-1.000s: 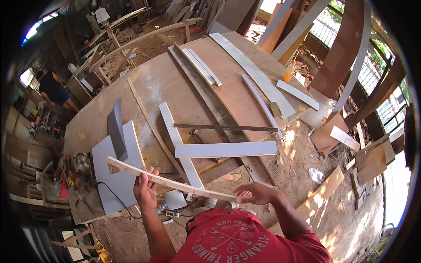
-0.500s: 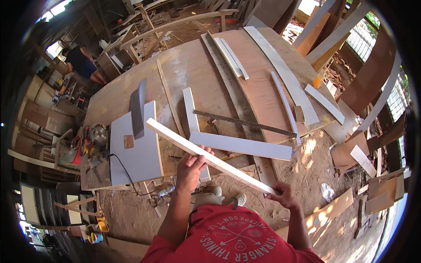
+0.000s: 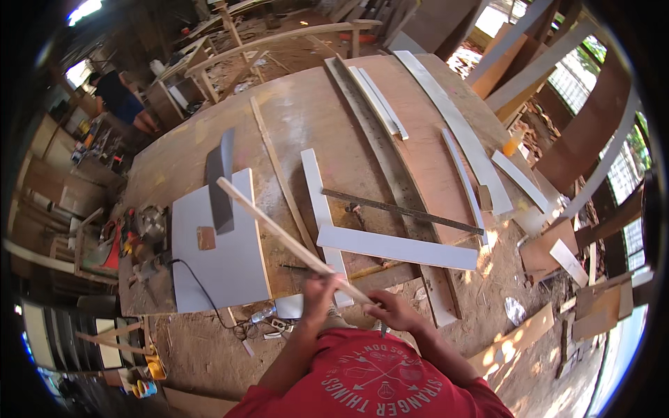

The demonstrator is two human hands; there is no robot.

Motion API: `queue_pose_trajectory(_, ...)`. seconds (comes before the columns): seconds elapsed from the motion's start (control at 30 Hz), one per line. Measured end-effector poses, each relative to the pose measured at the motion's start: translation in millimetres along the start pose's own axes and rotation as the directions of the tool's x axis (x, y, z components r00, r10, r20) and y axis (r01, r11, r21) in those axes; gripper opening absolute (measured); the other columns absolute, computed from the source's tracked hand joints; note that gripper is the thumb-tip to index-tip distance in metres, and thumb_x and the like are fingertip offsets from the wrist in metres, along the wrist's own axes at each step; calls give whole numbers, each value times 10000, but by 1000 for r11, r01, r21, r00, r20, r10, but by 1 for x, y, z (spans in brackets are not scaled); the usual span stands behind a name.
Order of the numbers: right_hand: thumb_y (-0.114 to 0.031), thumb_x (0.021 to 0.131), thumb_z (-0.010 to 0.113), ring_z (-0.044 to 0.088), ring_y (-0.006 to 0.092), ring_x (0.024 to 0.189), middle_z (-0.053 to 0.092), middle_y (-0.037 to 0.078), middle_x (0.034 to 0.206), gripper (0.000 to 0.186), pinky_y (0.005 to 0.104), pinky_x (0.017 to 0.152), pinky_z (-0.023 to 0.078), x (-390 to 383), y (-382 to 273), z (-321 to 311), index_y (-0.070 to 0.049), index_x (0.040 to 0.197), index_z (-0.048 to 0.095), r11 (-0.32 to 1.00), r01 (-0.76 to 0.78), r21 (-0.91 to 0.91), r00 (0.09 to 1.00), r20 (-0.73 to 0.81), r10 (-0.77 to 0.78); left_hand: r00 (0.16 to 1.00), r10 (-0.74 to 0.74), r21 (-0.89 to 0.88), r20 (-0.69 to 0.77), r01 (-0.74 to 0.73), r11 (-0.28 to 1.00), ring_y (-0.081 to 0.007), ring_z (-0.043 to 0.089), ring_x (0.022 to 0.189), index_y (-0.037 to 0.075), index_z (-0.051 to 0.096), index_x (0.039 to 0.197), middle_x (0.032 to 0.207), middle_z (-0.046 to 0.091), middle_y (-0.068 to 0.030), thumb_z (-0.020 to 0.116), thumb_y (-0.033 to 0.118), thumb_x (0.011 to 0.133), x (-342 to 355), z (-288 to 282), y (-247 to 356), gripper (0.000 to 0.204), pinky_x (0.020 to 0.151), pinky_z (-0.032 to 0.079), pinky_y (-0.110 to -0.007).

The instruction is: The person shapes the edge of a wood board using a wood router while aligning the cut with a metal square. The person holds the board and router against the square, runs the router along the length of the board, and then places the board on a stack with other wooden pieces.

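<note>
A long, narrow wooden strip (image 3: 277, 228) with a pale edge is held in both hands, slanting from over the table down toward my shirt. My left hand (image 3: 321, 295) is closed around it near its lower part. Close by on the right, my right hand (image 3: 392, 311) grips the strip's near end. Just beyond the hands, a white-faced board (image 3: 401, 248) lies across another white-faced board (image 3: 315, 187) on the worktable (image 3: 293, 111). A thin dark strip (image 3: 408, 212) rests behind them.
On the table's left lie a white panel (image 3: 202, 272), a curved grey piece (image 3: 221, 184) and a corded power tool (image 3: 150, 267). Long boards (image 3: 456, 125) and a channel-like rail (image 3: 369, 143) stretch away on the right. A person (image 3: 124, 101) bends at the far left.
My right hand has moved left and up, close to my left hand. The strip has turned steeper, with its near end drawn toward the middle of my body.
</note>
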State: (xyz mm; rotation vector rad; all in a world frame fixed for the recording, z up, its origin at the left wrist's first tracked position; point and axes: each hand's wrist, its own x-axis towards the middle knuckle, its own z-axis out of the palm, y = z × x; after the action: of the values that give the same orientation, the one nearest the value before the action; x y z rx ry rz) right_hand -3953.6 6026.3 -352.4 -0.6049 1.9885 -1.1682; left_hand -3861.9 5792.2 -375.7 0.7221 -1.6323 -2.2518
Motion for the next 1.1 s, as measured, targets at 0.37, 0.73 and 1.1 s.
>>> queue_pose_trajectory(0.37, -171, 704, 878, 439, 370, 1503, 543, 188, 1543, 895, 557, 1252, 330, 91, 54, -88, -132, 1525, 523, 672, -77, -737, 906, -333, -261, 868, 357, 886, -344, 174, 430, -421, 698, 775, -51, 660, 1029, 843, 708, -216, 732, 248, 965, 14, -258, 17, 314, 706, 527, -490)
queue_pose_trajectory(0.73, -495, 730, 938, 734, 406, 1076, 757, 255, 1146, 794, 457, 965, 552, 92, 6, -38, 1, 1300, 692, 920, -165, -356, 986, -68, 150, 873, 368, 921, -320, 195, 339, -467, 652, 1025, -56, 663, 1171, 1095, 651, -227, 771, 225, 920, 9, -316, -27, 392, 890, 543, -525)
queue_pose_trajectory(1.1, -377, 790, 843, 616, 406, 1272, 658, 229, 1266, 622, 495, 1079, 503, 141, 7, 75, -44, 1251, 591, 929, -126, -348, 888, -457, -50, 801, 400, 871, -445, 284, 401, -439, 643, 1148, -64, 646, 1261, 1231, 648, -246, 772, 187, 917, 24, -302, -39, 444, 1002, 533, -507)
